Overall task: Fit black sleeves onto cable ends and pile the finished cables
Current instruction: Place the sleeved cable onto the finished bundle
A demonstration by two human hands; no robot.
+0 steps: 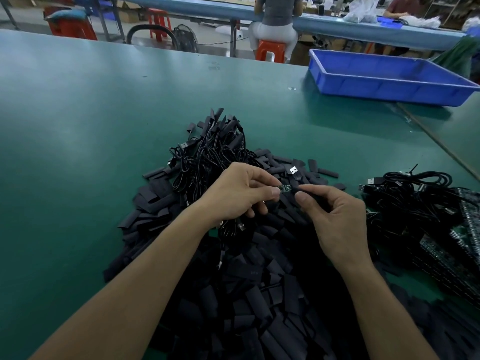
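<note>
We hold the work over the green tabletop (104, 126), above a broad heap of loose black sleeves (259, 294) that spreads from the near edge up to our wrists. Our left hand (241, 193) pinches a cable end (284, 188), a small green board with tiny parts on it, between thumb and forefinger. Its other fingers are curled under, and the black cable (228, 229) droops below the palm with a metal plug showing. Our right hand (337, 219) faces it, thumb and forefinger pressed on a black sleeve (294, 189) whose mouth sits right at the tip of the board. We cannot tell whether it has started over it. Just beyond our hands rises the pile of coiled black cables (215, 152). To the right lies another bundle of cables (415, 198) beside dark green boards (462, 229). A blue tray (389, 81) stands at the far right.
</note>
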